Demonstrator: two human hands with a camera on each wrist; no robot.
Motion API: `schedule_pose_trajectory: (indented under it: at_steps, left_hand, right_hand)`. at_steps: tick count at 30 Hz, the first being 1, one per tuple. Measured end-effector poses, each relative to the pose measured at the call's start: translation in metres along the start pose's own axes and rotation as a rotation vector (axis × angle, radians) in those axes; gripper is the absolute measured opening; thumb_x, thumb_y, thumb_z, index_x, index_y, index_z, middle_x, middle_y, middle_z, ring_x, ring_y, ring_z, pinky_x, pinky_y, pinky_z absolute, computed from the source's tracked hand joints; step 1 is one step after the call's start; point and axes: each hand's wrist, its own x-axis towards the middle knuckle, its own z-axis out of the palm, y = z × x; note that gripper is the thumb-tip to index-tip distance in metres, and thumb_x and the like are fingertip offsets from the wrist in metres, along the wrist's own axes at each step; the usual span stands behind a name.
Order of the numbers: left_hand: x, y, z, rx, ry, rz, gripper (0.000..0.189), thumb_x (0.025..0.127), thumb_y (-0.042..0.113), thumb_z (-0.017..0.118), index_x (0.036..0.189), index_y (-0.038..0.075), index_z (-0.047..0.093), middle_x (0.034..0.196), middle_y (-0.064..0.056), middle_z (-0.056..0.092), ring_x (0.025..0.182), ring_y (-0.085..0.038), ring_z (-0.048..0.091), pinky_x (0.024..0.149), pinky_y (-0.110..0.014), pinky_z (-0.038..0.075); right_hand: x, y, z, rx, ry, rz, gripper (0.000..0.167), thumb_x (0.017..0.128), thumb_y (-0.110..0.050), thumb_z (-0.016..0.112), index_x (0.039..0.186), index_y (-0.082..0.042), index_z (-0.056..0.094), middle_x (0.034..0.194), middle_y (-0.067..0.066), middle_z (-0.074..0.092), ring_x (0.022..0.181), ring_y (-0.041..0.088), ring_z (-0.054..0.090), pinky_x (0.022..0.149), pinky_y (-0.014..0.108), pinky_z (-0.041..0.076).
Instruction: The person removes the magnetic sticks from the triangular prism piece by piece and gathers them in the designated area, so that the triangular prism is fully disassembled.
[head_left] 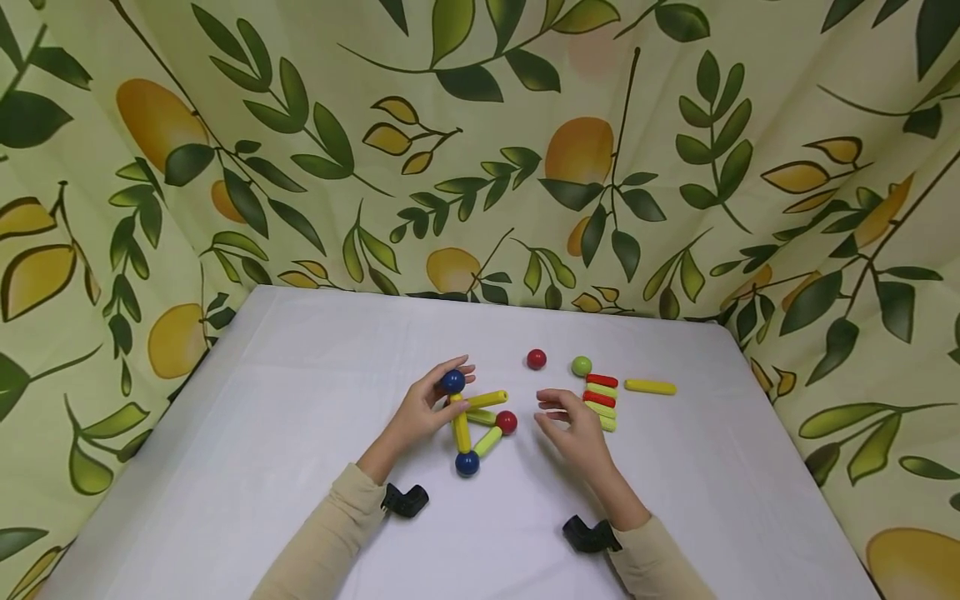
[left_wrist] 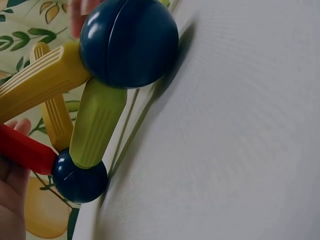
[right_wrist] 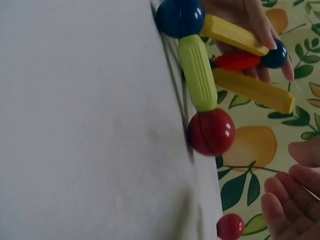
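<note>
My left hand [head_left: 422,412] grips a frame of balls and rods at its raised blue ball [head_left: 452,382], thumb over the top end of a slanting yellow rod [head_left: 461,429]. That rod runs down to a front blue ball [head_left: 467,463]. A lime rod [right_wrist: 198,73] links the front ball to a red ball [head_left: 507,422]. Low on the frame is another blue ball [left_wrist: 80,175], hidden in the head view, where a red rod [left_wrist: 27,150] and a second yellow rod [head_left: 487,399] meet. My right hand [head_left: 577,429], fingers loosely bent and holding nothing, hovers right of the frame.
Behind my right hand lies a row of red and lime rods [head_left: 602,400]. A green ball [head_left: 581,366], a loose red ball [head_left: 536,359] and a loose yellow rod [head_left: 650,387] lie around it. A patterned curtain [head_left: 480,167] hangs behind the white table [head_left: 300,358].
</note>
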Motion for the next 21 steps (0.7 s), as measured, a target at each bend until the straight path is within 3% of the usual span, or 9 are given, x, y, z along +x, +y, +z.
schedule_pose_trajectory:
  at_steps: [7,14,21]
  left_hand:
    - [-0.002,-0.003,0.002,-0.023,0.007,-0.033,0.062,0.085,-0.007,0.063,0.141,-0.001,0.037,0.131,-0.025,0.054,0.120,-0.038,0.053,0.101,-0.021,0.044]
    - [-0.003,-0.006,0.002,-0.036,-0.024,-0.014,0.064,0.085,-0.008,0.063,0.142,-0.003,0.035,0.130,-0.029,0.053,0.121,-0.041,0.051,0.102,-0.021,0.043]
    - [-0.004,-0.004,0.001,-0.038,-0.017,-0.041,0.061,0.085,-0.008,0.062,0.141,-0.002,0.037,0.129,-0.031,0.052,0.121,-0.040,0.051,0.101,-0.017,0.042]
  right_hand:
    - [0.015,-0.018,0.022,0.074,-0.115,-0.144,0.040,0.086,-0.012,0.069,0.125,-0.010,0.061,0.121,0.007,0.064,0.102,0.022,0.065,0.084,0.034,0.056]
    - [0.017,-0.024,0.032,0.053,-0.089,-0.123,0.025,0.085,-0.006,0.069,0.110,-0.006,0.069,0.107,0.005,0.070,0.090,0.018,0.067,0.079,0.027,0.058]
    - [0.015,-0.018,0.039,0.089,-0.034,-0.125,0.023,0.085,-0.006,0.069,0.108,-0.005,0.068,0.105,0.007,0.070,0.085,0.017,0.068,0.076,0.024,0.057]
